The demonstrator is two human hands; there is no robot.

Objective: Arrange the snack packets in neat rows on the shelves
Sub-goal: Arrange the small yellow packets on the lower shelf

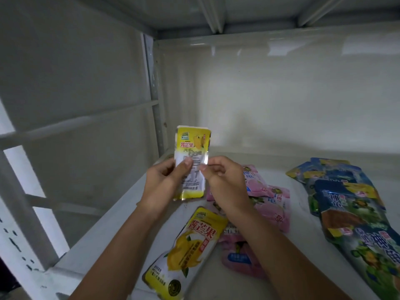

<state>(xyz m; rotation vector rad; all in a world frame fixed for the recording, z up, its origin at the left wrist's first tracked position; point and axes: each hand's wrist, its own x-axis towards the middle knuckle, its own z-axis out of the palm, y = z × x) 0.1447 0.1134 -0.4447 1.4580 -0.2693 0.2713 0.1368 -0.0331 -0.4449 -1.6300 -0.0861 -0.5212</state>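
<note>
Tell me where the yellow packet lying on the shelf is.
In the head view it lies flat at the shelf's front left, the yellow packet below the left hand, beside the pink packets.

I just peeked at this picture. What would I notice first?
First, the yellow mango packet held upright in the middle, pinched by the left hand and the right hand. Another yellow packet lies on the white shelf below, with pink packets beside it and blue packets on the right.
</note>
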